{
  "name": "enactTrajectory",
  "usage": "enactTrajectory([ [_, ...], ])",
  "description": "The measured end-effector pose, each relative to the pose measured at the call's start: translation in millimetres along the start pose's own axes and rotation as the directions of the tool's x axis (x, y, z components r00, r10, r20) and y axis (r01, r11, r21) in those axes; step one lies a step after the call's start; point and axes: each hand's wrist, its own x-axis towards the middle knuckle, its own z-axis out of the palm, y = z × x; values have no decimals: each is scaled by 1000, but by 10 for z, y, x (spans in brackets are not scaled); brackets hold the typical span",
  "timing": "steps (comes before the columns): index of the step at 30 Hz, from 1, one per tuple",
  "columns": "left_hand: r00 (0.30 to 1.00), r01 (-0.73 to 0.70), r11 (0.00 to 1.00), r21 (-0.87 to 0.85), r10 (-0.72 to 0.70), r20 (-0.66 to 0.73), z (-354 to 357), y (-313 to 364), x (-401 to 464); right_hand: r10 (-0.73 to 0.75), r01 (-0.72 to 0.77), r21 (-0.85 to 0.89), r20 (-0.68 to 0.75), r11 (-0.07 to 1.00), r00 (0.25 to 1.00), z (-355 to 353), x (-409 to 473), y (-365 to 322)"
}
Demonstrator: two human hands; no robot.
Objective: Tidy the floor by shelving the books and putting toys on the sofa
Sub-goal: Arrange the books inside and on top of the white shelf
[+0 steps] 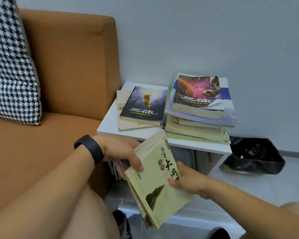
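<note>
Both hands hold a small bunch of books in front of a white shelf unit (110, 118); the top one is a pale green book (155, 178) with big dark writing and a little tree picture on its cover. The left hand (123, 152) grips the bunch at its left edge, thumb curled over the cover, and a black band (89, 149) sits on that wrist; the right hand (185, 176) grips the right edge, thumb pressed on the cover. The bunch is tilted, and its far corner is near the front edge of the shelf top.

On the shelf top lies a dark book (143, 104) with a small yellow shape on it; it rests on a flat tan book (126, 121). Just beside it stands a tall stack of books (197, 123); the top one has a pink and orange cover (195, 92).

An orange sofa (67, 75) is on the left, with a black and white checked cushion (9, 66); a black bin bag (254, 156) sits on the floor to the right of the shelf.
</note>
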Motion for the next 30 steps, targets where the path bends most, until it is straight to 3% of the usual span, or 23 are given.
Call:
enactTrajectory([
  [3,989,120,987,108,-129,76,398,-55,214,14,-5,-100,88,995,996,168,150,240],
  [8,950,288,955,68,-276,-149,679,-271,483,36,-17,-130,142,991,989,441,519,422],
  [11,913,354,933,54,-333,-235,654,-273,540,8,-2,-98,67,995,998,513,758,335],
  [13,889,390,921,0,-376,-262,631,-286,587,-18,15,-41,-69,999,997,460,907,163],
  [17,846,502,862,-63,-505,-168,590,-391,594,8,47,230,-234,972,972,314,1103,-344],
  [20,826,547,835,-65,-550,-121,577,-437,595,68,8,389,-182,921,981,399,1170,-609],
  [30,764,639,769,-20,-638,-100,555,-613,704,119,-112,331,-2,937,993,753,1444,-798],
])
